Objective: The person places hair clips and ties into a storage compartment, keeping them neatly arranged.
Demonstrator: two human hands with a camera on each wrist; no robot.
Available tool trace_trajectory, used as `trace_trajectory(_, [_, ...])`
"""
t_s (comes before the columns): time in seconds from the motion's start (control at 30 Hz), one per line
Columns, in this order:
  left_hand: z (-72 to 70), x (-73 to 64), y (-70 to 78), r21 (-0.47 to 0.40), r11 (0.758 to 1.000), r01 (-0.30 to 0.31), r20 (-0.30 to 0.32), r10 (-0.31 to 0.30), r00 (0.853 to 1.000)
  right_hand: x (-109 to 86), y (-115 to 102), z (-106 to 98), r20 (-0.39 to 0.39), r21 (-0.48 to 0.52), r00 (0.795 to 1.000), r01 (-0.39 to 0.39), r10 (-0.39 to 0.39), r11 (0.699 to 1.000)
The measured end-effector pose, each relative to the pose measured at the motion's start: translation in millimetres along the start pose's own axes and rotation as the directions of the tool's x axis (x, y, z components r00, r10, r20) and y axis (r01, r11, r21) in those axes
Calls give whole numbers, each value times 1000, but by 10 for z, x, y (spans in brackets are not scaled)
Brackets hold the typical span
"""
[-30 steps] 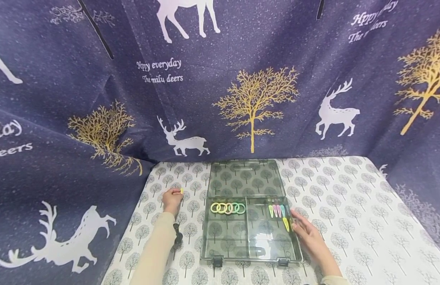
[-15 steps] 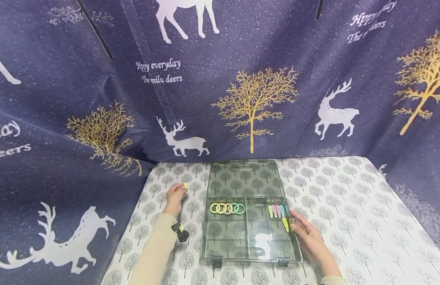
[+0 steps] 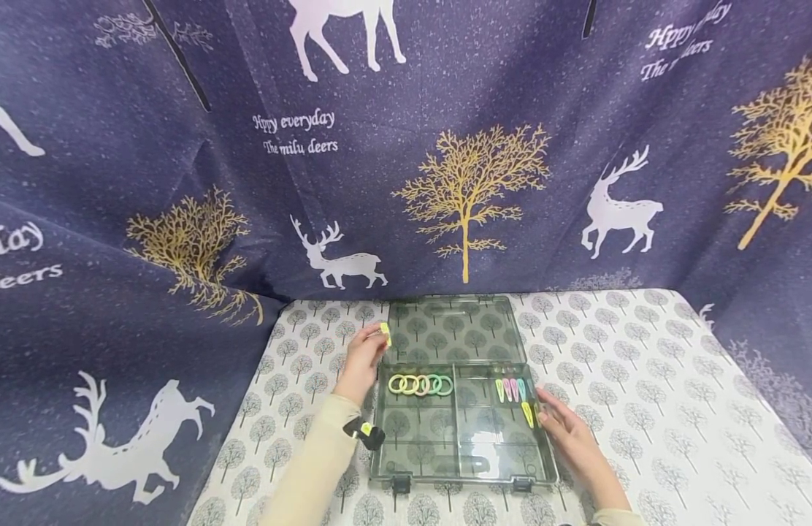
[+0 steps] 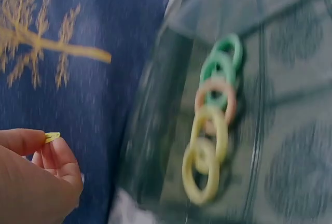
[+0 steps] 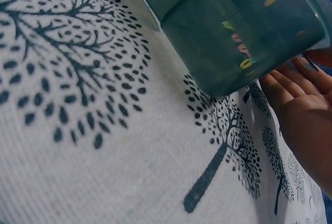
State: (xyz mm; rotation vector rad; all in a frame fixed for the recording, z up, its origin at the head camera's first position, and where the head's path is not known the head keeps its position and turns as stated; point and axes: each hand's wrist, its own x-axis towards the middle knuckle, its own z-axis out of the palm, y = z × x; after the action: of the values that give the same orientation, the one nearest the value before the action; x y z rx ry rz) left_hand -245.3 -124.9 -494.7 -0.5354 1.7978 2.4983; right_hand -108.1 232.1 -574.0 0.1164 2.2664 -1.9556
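In the head view my left hand (image 3: 365,356) pinches a small yellow hair clip (image 3: 385,334) between thumb and fingertips, by the left edge of the raised lid. The left wrist view shows the yellow clip (image 4: 52,137) poking out of the pinch. My right hand (image 3: 572,435) rests against the right wall of a clear grey-green divided box (image 3: 415,464), its fingers fairly straight along the side. Interlinked rings (image 3: 420,385) in yellow, pink and green lie in the box's upper left compartment. Snap hair clips (image 3: 510,389) stand in a row at upper right, with a yellow clip (image 3: 527,414) below.
The box's see-through lid (image 3: 452,329) lies folded back behind it. Two dark latches (image 3: 401,483) sit on the front edge. A tree-print cloth (image 3: 642,380) covers the table, and a dark blue deer-print curtain (image 3: 406,183) hangs behind and at the left.
My left hand, with the yellow hair clip, has moved right and away from me, from the cloth at the left to the lid's edge. The right hand stays at the box.
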Motion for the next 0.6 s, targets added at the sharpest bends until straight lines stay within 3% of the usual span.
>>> trace_trajectory(0.27, [490, -291, -129, 25, 999, 39, 142, -42, 989, -4, 0, -5, -4, -1, 1000, 3, -3, 1000])
trace_trajectory(0.6, [1068, -572, -487, 3, 996, 84, 251, -82, 965, -3, 19, -9, -5, -4, 1000, 11, -11, 1000])
